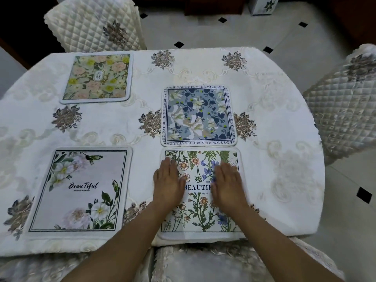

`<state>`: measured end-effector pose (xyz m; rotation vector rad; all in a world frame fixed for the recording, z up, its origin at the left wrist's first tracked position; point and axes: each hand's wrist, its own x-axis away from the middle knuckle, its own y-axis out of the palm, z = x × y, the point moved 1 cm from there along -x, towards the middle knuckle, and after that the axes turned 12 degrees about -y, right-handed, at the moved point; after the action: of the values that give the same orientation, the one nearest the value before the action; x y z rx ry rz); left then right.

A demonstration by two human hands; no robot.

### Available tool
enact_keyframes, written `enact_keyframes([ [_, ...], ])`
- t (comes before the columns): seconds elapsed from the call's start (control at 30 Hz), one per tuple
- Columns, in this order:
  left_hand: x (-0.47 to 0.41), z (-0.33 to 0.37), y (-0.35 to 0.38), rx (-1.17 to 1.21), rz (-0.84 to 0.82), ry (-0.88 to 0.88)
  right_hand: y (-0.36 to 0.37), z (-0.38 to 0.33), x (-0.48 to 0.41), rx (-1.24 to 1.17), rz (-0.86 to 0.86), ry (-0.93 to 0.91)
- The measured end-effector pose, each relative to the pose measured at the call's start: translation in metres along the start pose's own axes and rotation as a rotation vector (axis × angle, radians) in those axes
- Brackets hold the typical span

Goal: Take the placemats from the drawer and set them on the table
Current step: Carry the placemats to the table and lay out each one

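**Four mats down, both palms flat on the near-right one**

So the table (284, 110) has four placemats out on the cloth. Fern mat (200, 218) sits at the near edge, right of centre, and it's the one being handled. Left hand (167, 183) and right hand (228, 184) both lie flat on it, fingers straight and spread, a gap between the two hands, nothing gripped. Looks to me like smoothing or nudging it square, not lifting.

The others: blue mat (198, 115) just beyond it, edges nearly touching; white mat (79, 190) near left; yellow mat (97, 77) far left. Chairs (91, 23) stand round the table. No drawer in view, so I can't tell if more are left.

Handling guess: these look thin, light and floppy with a soft fabric-ish top and a pale rolled border. They lie dead flat, so probably some grippy backing. I'd slide it with flat palms like this, or pinch two border corners to lift, since one corner alone would likely let it droop. The tablecloth could bunch if you drag hard.
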<state>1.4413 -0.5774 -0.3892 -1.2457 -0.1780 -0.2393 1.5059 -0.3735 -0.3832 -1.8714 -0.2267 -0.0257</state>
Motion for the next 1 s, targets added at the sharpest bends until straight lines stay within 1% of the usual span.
enact_keyframes([
  [0.1, -0.026, 0.027, 0.002, -0.050, -0.042, 0.084, 0.002, -0.018, -0.045, -0.001, -0.110, -0.133],
  [0.2, -0.048, 0.039, 0.007, -0.146, -0.091, 0.149, 0.005, -0.021, -0.079, 0.059, -0.195, -0.215],
  [0.27, -0.058, 0.034, 0.009, -0.178, -0.082, 0.178, 0.007, -0.016, -0.090, 0.102, -0.203, -0.232],
  [0.37, -0.061, 0.018, 0.012, -0.195, -0.033, 0.258, 0.011, -0.006, -0.087, 0.107, -0.159, -0.263],
  [0.43, -0.059, 0.008, 0.013, -0.195, -0.012, 0.292, 0.012, 0.006, -0.077, 0.087, -0.101, -0.240],
  [0.5, -0.057, 0.002, 0.013, -0.192, 0.003, 0.301, 0.010, 0.023, -0.064, 0.065, -0.046, -0.176],
  [0.67, -0.049, -0.014, 0.009, -0.163, -0.005, 0.245, -0.002, 0.070, -0.033, 0.029, 0.020, -0.019],
  [0.77, -0.044, -0.025, 0.005, -0.168, -0.038, 0.223, -0.002, 0.080, -0.028, 0.058, 0.030, 0.039],
  [0.87, -0.032, -0.018, 0.001, -0.174, -0.062, 0.170, -0.005, 0.071, -0.028, 0.114, -0.005, 0.101],
  [0.93, -0.008, -0.008, 0.005, -0.163, -0.087, 0.197, -0.003, 0.047, -0.019, 0.117, -0.036, 0.050],
  [1.0, 0.029, 0.001, 0.022, -0.162, -0.092, 0.301, 0.008, 0.006, 0.004, 0.083, -0.055, -0.102],
])
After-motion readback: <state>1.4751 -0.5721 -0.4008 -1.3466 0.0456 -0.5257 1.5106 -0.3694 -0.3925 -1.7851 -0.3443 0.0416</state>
